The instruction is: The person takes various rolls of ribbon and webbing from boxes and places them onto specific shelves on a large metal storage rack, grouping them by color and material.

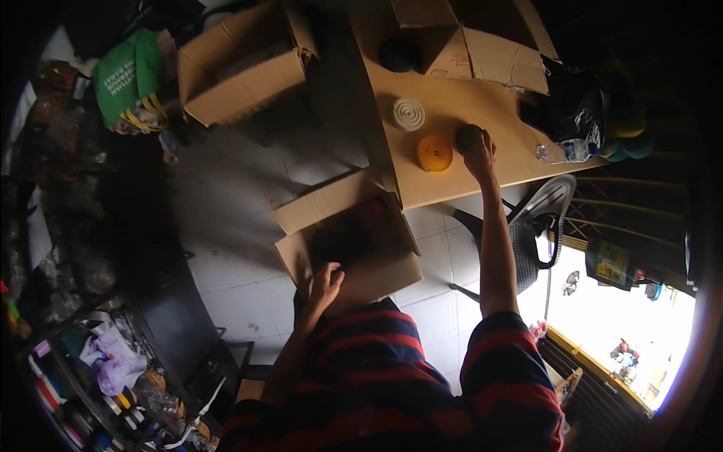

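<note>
- Two bare hands are at work: the right hand [480, 154] is stretched far out over a wooden table [452, 177], and the left hand [325, 285] is drawn in close to the body.
- Right hand: its fingers are curled down over a dark round roll [467, 136], clamped on it from above, and the roll sits on the tabletop beneath the palm.
- That roll looks dull, dark grey to black, disc-shaped and lying flat; only its far edge shows past the fingers, so its top face cannot be made out.
- Just beside the right hand, on its left, lies a yellow round roll [434, 153], flat on the table, with ringed ridges on its upper face.
- Farther left and beyond the yellow one lies a white round roll [408, 114], also flat, with concentric rings.
- Well beyond the right hand, a dark ball-like thing [398, 54] rests by an opened cardboard box [482, 45] at the table's far end.
- To the right of the hand lie a clear plastic bottle [566, 150] on its side and a black plastic bag [572, 105].
- Left hand: it rests on the near edge of an open cardboard carton [354, 241] standing on the tiled floor below the table, fingers loosely spread against the flap; whether it grips the flap I cannot tell.
- The carton's inside is dark.
</note>
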`<state>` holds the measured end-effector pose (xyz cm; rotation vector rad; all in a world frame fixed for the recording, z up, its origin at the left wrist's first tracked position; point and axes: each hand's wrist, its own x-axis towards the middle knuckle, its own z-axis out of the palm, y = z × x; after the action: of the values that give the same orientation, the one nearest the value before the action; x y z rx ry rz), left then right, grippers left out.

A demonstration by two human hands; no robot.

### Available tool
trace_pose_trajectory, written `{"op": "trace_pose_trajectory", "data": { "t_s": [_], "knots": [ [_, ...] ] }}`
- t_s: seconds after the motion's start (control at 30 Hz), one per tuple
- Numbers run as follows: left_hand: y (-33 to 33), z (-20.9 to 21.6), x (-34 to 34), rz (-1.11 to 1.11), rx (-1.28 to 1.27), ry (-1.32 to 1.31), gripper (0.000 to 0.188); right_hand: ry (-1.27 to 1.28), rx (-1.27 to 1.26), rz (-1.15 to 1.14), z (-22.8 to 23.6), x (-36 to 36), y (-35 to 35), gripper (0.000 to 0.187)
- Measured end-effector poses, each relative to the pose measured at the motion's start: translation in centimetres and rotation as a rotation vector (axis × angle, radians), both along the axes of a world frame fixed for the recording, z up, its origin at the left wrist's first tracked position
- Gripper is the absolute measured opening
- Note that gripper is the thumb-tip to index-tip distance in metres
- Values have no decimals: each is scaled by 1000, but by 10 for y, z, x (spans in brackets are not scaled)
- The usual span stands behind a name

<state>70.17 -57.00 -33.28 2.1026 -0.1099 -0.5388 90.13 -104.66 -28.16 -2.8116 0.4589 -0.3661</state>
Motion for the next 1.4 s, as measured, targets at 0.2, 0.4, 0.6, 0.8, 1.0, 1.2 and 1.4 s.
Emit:
{"op": "trace_pose_trajectory", "data": {
  "t_s": [0.2,0.4,0.6,0.8,1.0,1.2,1.4],
  "knots": [
    [-14,54,84,68,-293,55,24,66,165,-67,11,-6,43,73],
    [-91,106,289,-126,-180,-321,19,-255,164,-337,14,-53,106,68],
    [-212,68,457,-427,25,-859,67,-201,431,-415,25,-115,181,52],
    [-276,25,518,-442,159,-434,112,-61,779,-706,57,-190,249,45],
    [-229,54,483,-422,-104,-372,82,-39,731,-640,91,-202,277,33],
    [-103,139,297,-242,-246,-502,76,-33,1402,-341,123,-149,283,42],
    [-12,197,129,-144,-97,-550,93,77,1412,41,149,-114,313,41]
  ]
}}
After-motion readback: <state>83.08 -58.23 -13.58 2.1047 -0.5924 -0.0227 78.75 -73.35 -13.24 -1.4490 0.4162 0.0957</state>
